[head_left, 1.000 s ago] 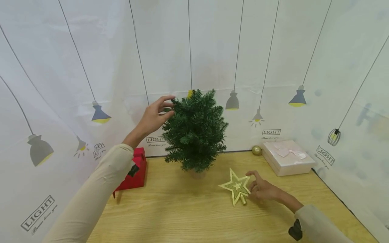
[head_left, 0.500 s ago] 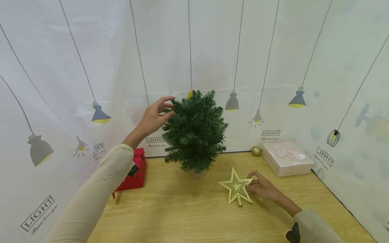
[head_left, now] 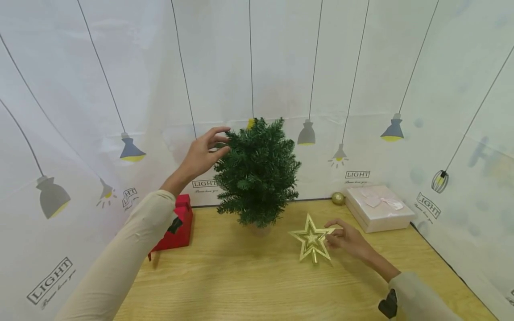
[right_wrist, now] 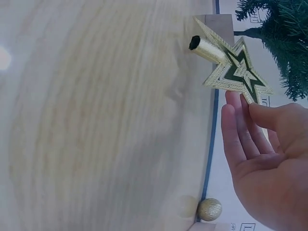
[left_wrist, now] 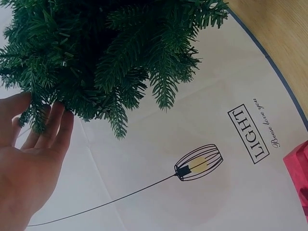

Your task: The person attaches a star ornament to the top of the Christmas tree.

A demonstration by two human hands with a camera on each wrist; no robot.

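A small green artificial tree (head_left: 258, 171) stands in a pot at the back middle of the wooden table (head_left: 241, 285). My left hand (head_left: 202, 154) is raised at the tree's upper left, its fingertips (left_wrist: 57, 118) touching the outer needles (left_wrist: 110, 62). A gold star topper (head_left: 312, 239) with a short tube base is lifted just off the table. My right hand (head_left: 346, 238) pinches one of its points between thumb and fingers (right_wrist: 240, 122). In the right wrist view the gold star topper (right_wrist: 234, 65) hangs clear above the wood.
A red box (head_left: 176, 227) sits at the back left behind my left sleeve. A pink gift box (head_left: 379, 207) with a bow and a gold bauble (head_left: 338, 198) lie at the back right. White printed curtains (head_left: 361, 89) enclose the table on three sides.
The right hand has raised the star off the table and tilted it upright, moving it slightly toward the tree. The left hand stays at the tree's upper left.
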